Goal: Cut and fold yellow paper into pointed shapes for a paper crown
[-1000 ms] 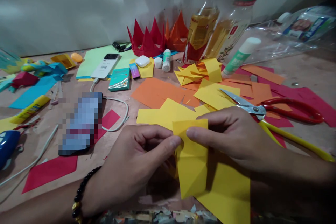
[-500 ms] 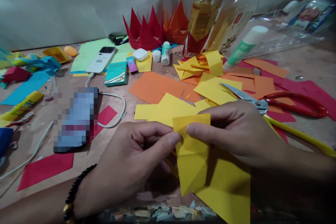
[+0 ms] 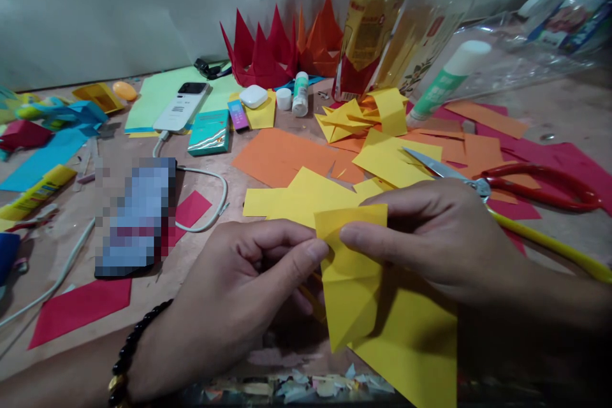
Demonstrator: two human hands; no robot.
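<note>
A folded piece of yellow paper [image 3: 354, 293] with a pointed lower end is held up between both hands. My left hand [image 3: 253, 280] pinches its left edge between thumb and fingers. On the upper right part, my right hand [image 3: 430, 242] grips it, thumb in front and fingers behind. Some fingertips are hidden by the paper. Below and behind it, a larger yellow sheet [image 3: 421, 344] reaches the bottom of the view. Just past the hands lie flat yellow paper pieces [image 3: 306, 194].
Red-handled scissors [image 3: 540, 185] lie beside my right hand. A phone [image 3: 136, 220] and white cable are on the left. Red [image 3: 261, 54] and orange [image 3: 322, 38] paper crowns stand at the back, near tall bottles [image 3: 363, 32] and a glue stick [image 3: 452, 80].
Both hands keep the same pinch on the folded yellow paper, which has barely moved. The camera view has shifted slightly.
</note>
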